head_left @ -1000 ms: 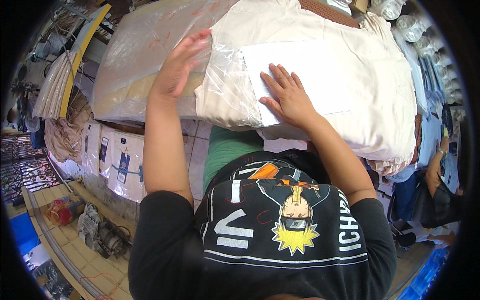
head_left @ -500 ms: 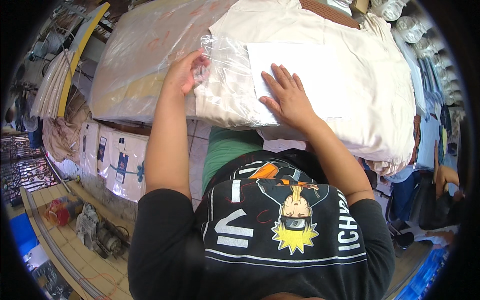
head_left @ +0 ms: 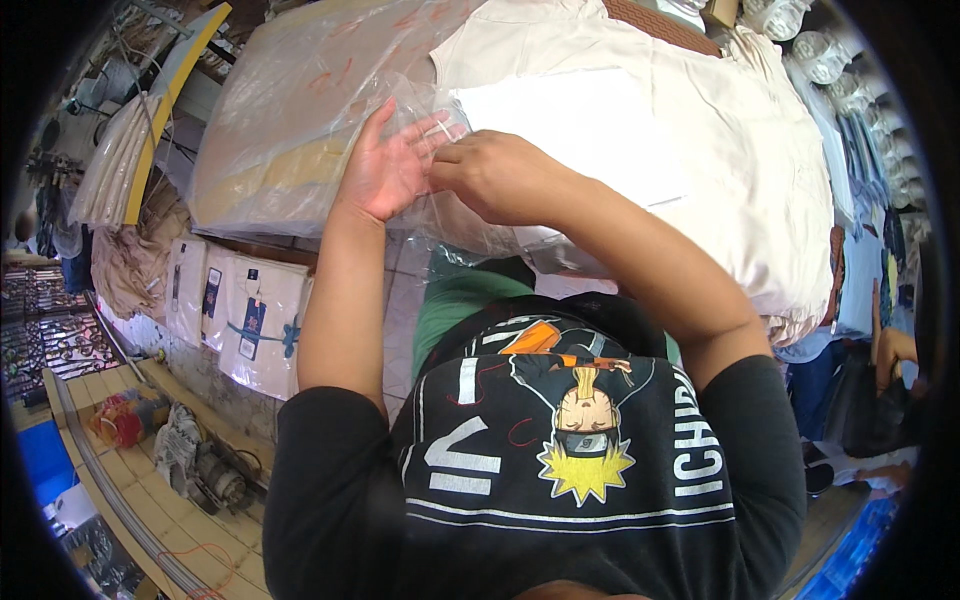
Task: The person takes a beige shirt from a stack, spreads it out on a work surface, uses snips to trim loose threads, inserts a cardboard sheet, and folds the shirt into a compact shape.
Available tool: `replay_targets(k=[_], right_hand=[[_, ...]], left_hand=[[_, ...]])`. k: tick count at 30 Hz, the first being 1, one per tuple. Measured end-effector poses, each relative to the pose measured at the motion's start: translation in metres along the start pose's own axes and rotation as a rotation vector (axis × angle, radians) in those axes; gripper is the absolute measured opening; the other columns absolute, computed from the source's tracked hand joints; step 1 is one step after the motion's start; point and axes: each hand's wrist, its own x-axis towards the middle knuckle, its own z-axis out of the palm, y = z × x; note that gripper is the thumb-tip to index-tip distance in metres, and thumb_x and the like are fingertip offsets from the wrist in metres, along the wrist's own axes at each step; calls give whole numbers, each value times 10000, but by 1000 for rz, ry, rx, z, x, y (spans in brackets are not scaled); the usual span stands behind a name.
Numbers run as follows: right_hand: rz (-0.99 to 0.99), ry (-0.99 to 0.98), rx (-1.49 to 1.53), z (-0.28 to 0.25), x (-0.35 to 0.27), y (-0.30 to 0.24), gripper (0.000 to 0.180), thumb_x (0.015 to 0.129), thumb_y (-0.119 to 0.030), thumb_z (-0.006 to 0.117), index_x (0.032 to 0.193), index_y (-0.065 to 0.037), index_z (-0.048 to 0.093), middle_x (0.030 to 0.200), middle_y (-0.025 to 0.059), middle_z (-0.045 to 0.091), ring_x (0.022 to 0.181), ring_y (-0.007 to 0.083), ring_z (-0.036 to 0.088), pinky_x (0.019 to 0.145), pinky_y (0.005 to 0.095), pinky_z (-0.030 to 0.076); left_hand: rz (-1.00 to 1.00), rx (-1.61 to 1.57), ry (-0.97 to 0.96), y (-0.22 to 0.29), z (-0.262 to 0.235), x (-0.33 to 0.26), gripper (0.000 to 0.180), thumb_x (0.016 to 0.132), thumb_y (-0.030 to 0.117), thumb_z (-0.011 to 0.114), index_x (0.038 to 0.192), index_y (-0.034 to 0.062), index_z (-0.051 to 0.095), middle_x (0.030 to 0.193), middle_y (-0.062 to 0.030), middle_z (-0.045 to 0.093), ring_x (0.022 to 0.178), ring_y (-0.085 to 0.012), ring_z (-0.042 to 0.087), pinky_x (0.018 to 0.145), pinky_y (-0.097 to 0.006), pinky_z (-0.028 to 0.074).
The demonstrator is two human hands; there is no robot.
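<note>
A clear plastic bag lies crumpled over the left end of a white sheet, which rests on cream cloth. My left hand is turned palm up with its fingers spread, their tips behind or inside the film; I cannot tell which. Right beside it, my right hand has its fingers bent together at the bag's edge, pinching the film. The right fingertips are partly hidden behind the knuckles.
Left of the cloth is a large plastic-covered board. Packed cream garments with tags lie below it. A yellow-edged board leans at the far left, and a motor sits lower left. Another person's arm shows at right.
My right hand has left the white sheet and moved left to the bag beside my left hand. My left hand has opened out, and the sheet has shifted left and turned slightly.
</note>
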Motion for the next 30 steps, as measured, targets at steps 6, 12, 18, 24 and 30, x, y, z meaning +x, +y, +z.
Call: replay_targets(k=[6,12,18,24,30], right_hand=[[255,-289,-261,-40,27,1,171,812,-141,527,870,-100,682,854,115,685,781,264,675,641,374,523],[589,-136,-440,-111,22,17,309,804,-384,661,803,-76,686,799,120,676,715,261,671,600,354,511],[765,533,-162,-209,-7,6,329,795,-362,601,901,-60,675,873,134,674,812,271,650,684,380,498],[1025,1141,399,-187,-132,45,297,808,-323,613,877,-38,654,834,132,665,737,249,646,616,343,474],[1160,1397,866,-101,-206,81,271,822,-285,625,852,-16,634,794,130,657,663,227,642,548,306,451]], left_hand=[[339,496,261,17,38,2,409,858,415,606,1065,62,604,1006,-65,618,894,-189,601,809,-377,476],[601,555,61,80,125,27,159,876,238,613,933,90,623,852,-4,623,773,-91,586,701,-313,506],[787,655,-517,79,285,-8,155,852,207,596,896,58,611,810,-35,568,652,-133,530,597,-214,450],[743,1205,-256,-25,385,7,204,823,208,610,937,39,621,812,-76,603,670,-152,565,564,-275,465],[706,1326,-309,-132,360,68,368,751,224,651,1063,39,581,881,-67,654,824,-239,631,797,-340,505]])
